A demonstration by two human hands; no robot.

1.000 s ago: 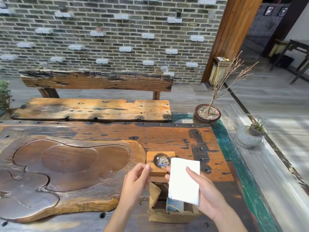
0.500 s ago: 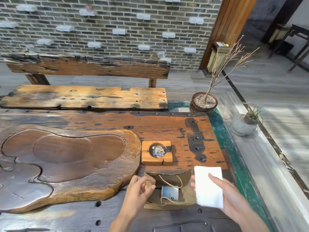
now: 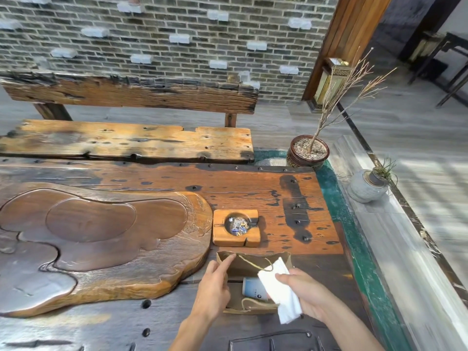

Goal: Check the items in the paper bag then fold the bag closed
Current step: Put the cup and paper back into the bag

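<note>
Wooden table (image 3: 253,188), open brown paper bag (image 3: 253,264), right hand (image 3: 307,297) gripping white packet (image 3: 281,292)

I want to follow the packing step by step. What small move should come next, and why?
Probably lower the white paper in the right hand into the open bag. It hangs over the opening, and the left hand touches the bag's rim.

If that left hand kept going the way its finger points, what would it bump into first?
Probably the far rim of the paper bag, which the left hand is nearly touching; beyond it sits the wooden ashtray. Depth is hard to judge.
</note>
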